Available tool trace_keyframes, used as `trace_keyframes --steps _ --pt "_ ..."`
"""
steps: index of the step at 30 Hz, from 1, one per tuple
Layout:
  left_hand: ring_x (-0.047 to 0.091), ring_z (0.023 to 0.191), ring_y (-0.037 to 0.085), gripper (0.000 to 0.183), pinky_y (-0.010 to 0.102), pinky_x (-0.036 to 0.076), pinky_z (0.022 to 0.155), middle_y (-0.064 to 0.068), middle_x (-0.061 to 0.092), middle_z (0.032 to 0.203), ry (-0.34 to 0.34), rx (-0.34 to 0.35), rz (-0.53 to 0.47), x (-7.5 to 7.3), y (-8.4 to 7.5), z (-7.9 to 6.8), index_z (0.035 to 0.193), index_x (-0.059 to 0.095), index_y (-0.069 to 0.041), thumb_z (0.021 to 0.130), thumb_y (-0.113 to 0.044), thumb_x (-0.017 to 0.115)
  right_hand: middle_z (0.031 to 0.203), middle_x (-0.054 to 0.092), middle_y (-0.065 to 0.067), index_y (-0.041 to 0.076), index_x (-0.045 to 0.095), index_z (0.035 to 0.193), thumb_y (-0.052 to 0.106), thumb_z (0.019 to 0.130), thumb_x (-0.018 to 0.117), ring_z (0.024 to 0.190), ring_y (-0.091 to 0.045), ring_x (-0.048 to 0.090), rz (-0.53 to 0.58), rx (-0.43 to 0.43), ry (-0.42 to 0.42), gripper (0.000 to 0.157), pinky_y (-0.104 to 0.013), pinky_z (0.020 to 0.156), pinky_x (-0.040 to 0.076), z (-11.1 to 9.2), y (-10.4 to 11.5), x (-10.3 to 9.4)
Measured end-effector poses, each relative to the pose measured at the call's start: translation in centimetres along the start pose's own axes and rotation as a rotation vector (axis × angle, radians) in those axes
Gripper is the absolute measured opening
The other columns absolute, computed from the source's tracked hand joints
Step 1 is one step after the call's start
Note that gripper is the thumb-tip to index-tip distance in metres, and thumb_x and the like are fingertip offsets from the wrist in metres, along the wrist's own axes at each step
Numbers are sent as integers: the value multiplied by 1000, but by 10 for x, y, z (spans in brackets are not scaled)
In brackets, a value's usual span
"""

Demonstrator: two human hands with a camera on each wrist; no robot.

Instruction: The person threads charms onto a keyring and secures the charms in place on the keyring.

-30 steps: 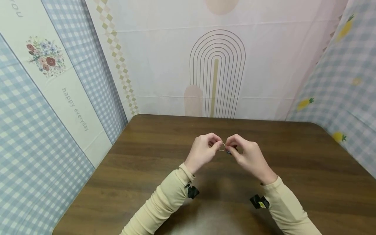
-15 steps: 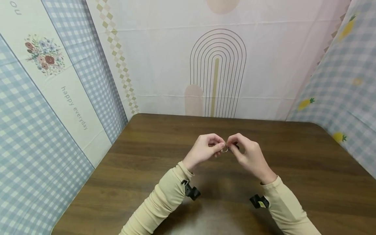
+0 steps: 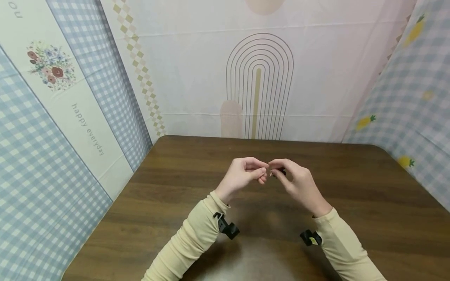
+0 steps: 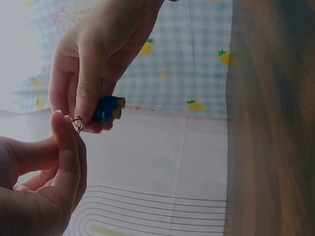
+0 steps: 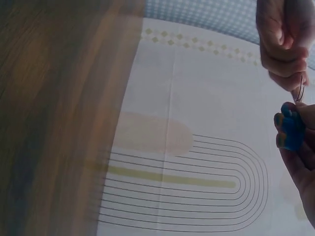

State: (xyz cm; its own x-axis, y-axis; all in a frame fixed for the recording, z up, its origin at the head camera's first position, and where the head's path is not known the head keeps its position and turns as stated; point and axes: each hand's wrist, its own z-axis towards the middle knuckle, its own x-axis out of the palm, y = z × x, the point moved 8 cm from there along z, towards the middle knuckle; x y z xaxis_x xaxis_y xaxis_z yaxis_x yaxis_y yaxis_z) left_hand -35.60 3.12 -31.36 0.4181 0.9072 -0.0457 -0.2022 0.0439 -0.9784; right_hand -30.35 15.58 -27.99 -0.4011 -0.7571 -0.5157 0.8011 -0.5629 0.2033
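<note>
Both hands meet over the middle of the table in the head view. My left hand (image 3: 240, 175) has thumb and fingertips together at the metal key ring (image 4: 78, 124), pinching its edge. Opposite it, my right hand (image 3: 299, 182) pinches the other side of the ring. A small blue figure with yellowish ends (image 4: 108, 109) hangs from the ring, against the right fingers. In the right wrist view the blue figure (image 5: 293, 130) sits at the right thumb, and the ring stands thin and edge-on above it. Fingers hide most of the ring in the head view.
The brown wooden table (image 3: 175, 164) lies beneath both hands. Behind it hangs a pale cloth (image 3: 183, 78) with printed arches. Blue checked cloths stand at the left (image 3: 42, 164) and right (image 3: 404, 117). Small black cameras are strapped to both wrists.
The left hand has shifted a little right and its fingers have straightened, closing the gap to the right hand. The ring has turned and shows less between the fingertips.
</note>
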Motion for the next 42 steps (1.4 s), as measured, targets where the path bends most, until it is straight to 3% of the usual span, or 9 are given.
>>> trace_keyframes --steps 6,9,13,17,22,27,30,36,42 --pt "58 60 6 18 22 52 59 1 61 70 26 22 7 1 -1 3 104 62 13 95 -1 57 82 68 -3 3 71 94 -14 71 76 74 -10 57 -22 -87 20 30 -17 67 46 -2 2 6" --pt "55 63 6 22 20 48 59 -2 58 70 34 4 4 1 1 4 108 60 12 98 -6 54 82 69 -3 3 71 95 -15 70 75 72 -8 55 0 -86 33 31 -16 65 44 -4 1 7" --pt "60 68 7 23 24 54 67 16 65 83 41 -32 -2 1 6 4 114 59 9 96 -5 57 81 70 -3 3 71 92 -12 72 75 70 -8 58 -11 -35 14 25 -15 65 46 -7 -4 4" --pt "65 70 8 25 34 59 78 30 66 103 -1 -39 -5 -1 8 4 115 61 10 90 2 62 80 70 -3 3 71 89 -11 73 75 67 -8 59 -24 17 0 21 -14 63 47 -9 -10 1" --pt "65 68 9 21 36 59 77 28 70 99 -44 -14 35 -3 8 3 108 66 10 89 1 64 83 72 -5 2 72 95 -9 75 75 68 -6 57 -19 23 59 23 -14 62 46 -10 -12 5" --pt "61 65 7 20 24 55 66 31 69 96 11 -6 89 1 8 2 106 69 10 90 -1 64 82 72 -3 4 72 92 -9 72 76 69 -8 61 -33 -10 99 24 -20 62 50 -10 -10 6" --pt "63 70 3 22 23 55 69 29 70 100 34 -8 88 4 8 4 108 68 8 90 -3 65 77 70 -1 6 71 86 -8 74 74 65 -6 58 -56 -5 80 19 -18 60 48 -9 -11 4" --pt "66 68 4 26 37 60 78 30 68 103 -13 -13 -1 4 10 7 112 63 12 88 2 65 70 66 2 7 69 81 -7 75 71 58 1 48 -57 60 30 15 -11 54 39 -8 -15 -3" --pt "66 62 3 21 44 59 81 35 68 98 -57 20 7 0 7 7 105 66 13 89 1 65 75 71 -3 4 72 94 -6 77 72 59 0 49 -42 54 67 20 -10 55 40 -7 -15 0"
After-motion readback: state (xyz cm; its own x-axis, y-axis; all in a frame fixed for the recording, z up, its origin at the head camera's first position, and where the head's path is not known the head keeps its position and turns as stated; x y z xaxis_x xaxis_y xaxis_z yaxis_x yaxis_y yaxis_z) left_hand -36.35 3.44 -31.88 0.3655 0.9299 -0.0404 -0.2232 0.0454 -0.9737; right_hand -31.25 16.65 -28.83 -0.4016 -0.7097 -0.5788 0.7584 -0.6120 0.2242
